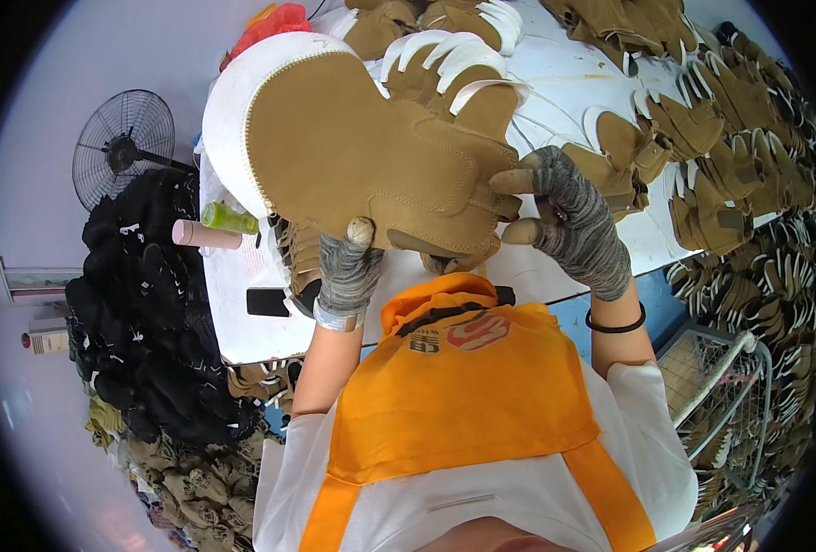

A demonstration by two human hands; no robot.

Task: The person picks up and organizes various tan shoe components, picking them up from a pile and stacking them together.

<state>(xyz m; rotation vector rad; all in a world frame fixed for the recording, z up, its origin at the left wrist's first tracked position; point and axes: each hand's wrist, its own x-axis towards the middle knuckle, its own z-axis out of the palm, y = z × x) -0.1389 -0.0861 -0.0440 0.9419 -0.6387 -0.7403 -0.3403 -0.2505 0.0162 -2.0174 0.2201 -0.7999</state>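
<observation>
A brown shoe upper (334,138) with stitched seams and a broad white curved edge spans the space before me, its white end up and to the left. My left hand (349,273), in a grey knitted glove with bare-looking fingertips, grips its lower edge; the thumb lies on the front and the other fingers are mostly hidden behind. At the narrower right end is my right hand (573,216), gloved the same way. Its index finger and thumb are spread apart, their tips at the edge of the upper. Whether they press on it is unclear.
Stacked brown uppers (707,212) with white edges cover the right of the white table (242,336). A phone (268,302), pink bottle (207,235) and green bottle (229,218) are at left. Beyond are a black pile (150,313) and fan (122,147); a wire cart (716,396) stands right.
</observation>
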